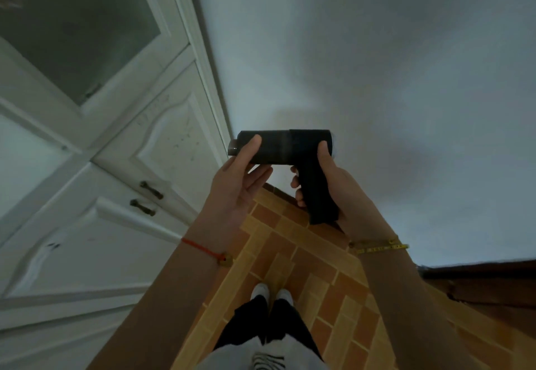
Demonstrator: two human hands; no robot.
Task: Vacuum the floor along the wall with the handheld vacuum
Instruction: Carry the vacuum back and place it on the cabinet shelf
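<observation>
A person stands on the floor [293, 256] of orange and tan brick-pattern tiles, holding a black vacuum [285, 147] up in front of the wall [377, 65] with both hands. The right hand [327, 187] is wrapped around the pistol-style handle, fingers [298, 192] curled closed on its left side and the thumb lying up against the rear of the barrel. The left hand [237, 178] supports the front of the barrel from below, with the thumb pressed on its near side and the other fingers loosely extended underneath, only partly closed. The barrel lies level, its nozzle end pointing left toward the white cabinet [101, 166], well above the floor. A dark baseboard [478, 271] runs where the wall meets the floor at right. A red string [200, 248] circles the left wrist, a yellow band [380, 246] the right. White shoes [271, 293] show near the bottom, toes toward the wall.
</observation>
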